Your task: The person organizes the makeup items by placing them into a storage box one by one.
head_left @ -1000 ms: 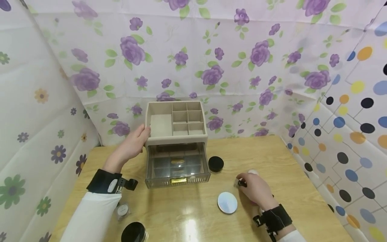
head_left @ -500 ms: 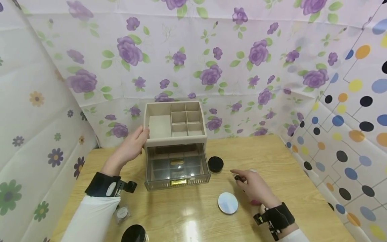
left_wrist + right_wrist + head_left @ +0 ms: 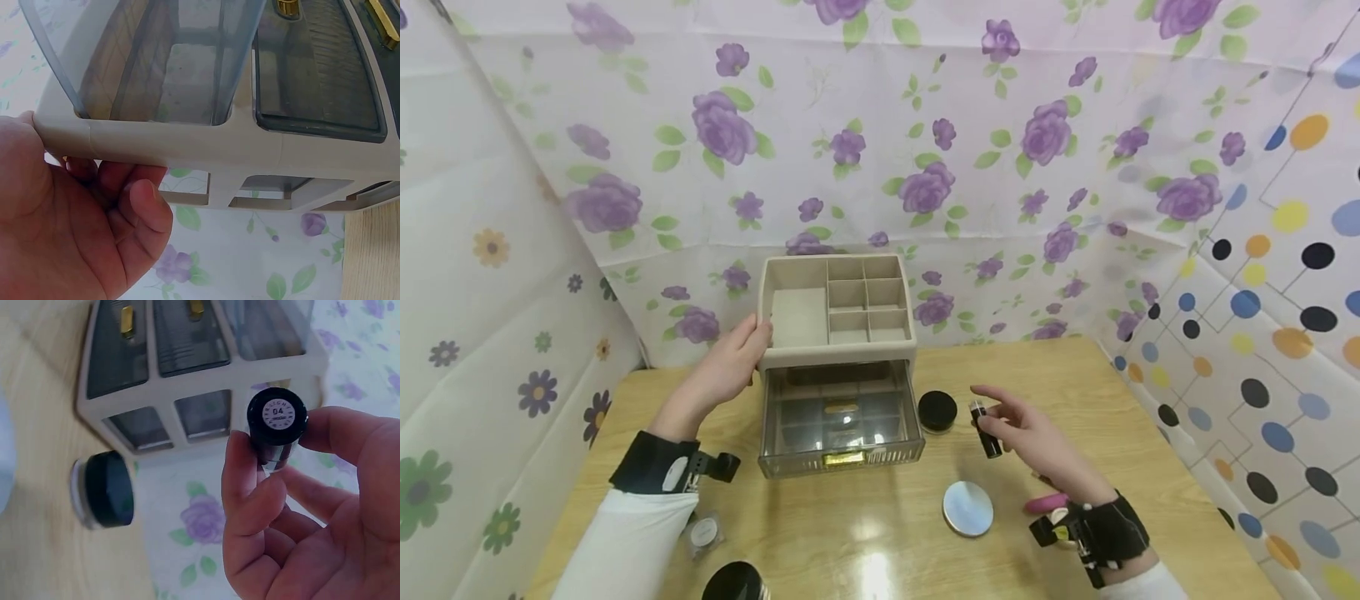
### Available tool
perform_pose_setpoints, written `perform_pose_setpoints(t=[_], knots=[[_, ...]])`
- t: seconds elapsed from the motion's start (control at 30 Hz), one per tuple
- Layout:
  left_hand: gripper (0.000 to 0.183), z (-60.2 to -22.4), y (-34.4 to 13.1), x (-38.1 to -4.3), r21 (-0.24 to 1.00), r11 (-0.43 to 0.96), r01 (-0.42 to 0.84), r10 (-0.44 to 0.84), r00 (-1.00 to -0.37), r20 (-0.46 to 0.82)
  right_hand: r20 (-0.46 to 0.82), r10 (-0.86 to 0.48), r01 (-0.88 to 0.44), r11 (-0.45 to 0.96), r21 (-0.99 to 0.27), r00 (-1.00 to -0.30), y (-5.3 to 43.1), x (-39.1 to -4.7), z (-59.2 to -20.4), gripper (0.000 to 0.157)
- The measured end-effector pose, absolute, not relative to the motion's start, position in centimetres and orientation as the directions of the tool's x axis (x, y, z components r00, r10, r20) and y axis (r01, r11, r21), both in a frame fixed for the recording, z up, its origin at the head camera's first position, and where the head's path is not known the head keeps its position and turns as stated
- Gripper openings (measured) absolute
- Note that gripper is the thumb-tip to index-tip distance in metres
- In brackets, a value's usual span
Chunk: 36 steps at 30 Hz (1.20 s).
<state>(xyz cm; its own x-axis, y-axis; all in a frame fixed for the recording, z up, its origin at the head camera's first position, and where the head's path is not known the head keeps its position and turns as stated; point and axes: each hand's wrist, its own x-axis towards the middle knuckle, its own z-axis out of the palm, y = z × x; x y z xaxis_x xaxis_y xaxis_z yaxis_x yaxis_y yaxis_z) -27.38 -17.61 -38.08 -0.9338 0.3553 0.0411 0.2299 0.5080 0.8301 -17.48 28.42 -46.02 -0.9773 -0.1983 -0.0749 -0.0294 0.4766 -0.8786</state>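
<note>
My left hand (image 3: 718,371) grips the upper left side of a beige cosmetics organizer (image 3: 838,353), its fingers curled behind the edge in the left wrist view. A transparent grey drawer (image 3: 880,447) stands pulled out at the organizer's front. To the right, my right hand (image 3: 1037,437) pinches a black lipstick tube (image 3: 987,442) between thumb and fingers, held above the table. In the right wrist view the lipstick's round end carries a label reading 04, and its other part looks clear. A round black-lidded jar (image 3: 937,411) stands between the organizer and the lipstick.
On the wooden table (image 3: 820,533) lie a round pale compact (image 3: 967,508) and a pink tube (image 3: 1047,503) near the right wrist. At front left are a small clear container (image 3: 704,533) and another black-lidded jar (image 3: 733,583). Patterned cloth (image 3: 820,192) hangs behind.
My right hand has lifted the lipstick off the table's right side and brought it up and leftward, uncovering the pink tube. My left hand keeps its hold on the organizer.
</note>
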Motion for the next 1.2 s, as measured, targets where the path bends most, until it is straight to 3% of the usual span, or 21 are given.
perform_pose_setpoints(t=[0.87, 1.2], knots=[[0.047, -37.6, -17.2, -27.1, 0.816, 0.522, 0.25, 0.35, -0.935, 0.062, -0.007, -0.247, -0.104, 0.432, -0.896, -0.969, 24.0, -16.8, -38.7, 0.047], [0.043, -37.7, -17.4, -27.1, 0.818, 0.526, 0.231, 0.346, -0.937, 0.042, 0.026, -0.385, -0.186, 0.384, -0.904, -0.923, 18.9, -17.6, -35.0, 0.048]])
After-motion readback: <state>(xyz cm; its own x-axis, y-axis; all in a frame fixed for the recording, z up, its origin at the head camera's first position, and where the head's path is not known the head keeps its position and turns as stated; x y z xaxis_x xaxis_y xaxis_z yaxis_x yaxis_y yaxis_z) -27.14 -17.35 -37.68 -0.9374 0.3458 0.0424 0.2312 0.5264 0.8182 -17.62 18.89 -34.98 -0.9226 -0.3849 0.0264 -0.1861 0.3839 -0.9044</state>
